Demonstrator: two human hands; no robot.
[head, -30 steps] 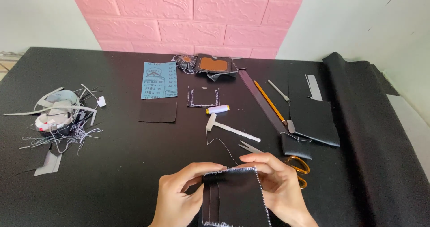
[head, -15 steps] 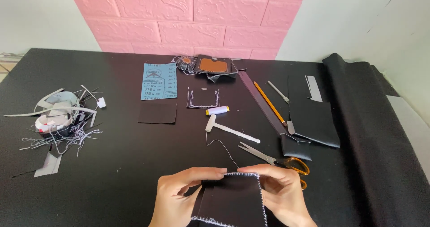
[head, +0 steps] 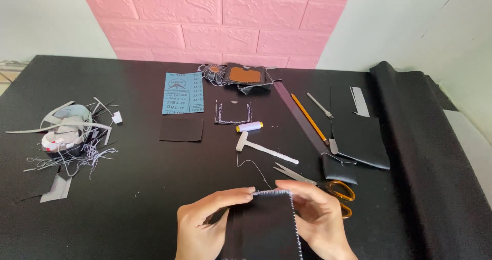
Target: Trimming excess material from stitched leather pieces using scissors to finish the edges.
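Both hands pinch the top edge of a black leather panel with pale stitching [head: 269, 224] at 6 o'clock on the black tabletop [head: 154, 188]: the left hand [head: 205, 224] closes its grip on the panel's 10 o'clock corner, the right hand [head: 318, 219] on its 2 o'clock corner. A loose thread trails toward 12 o'clock; it could snag the orange-handled scissors [head: 333, 191] lying just beside the right hand at 2 o'clock, puckering the seam
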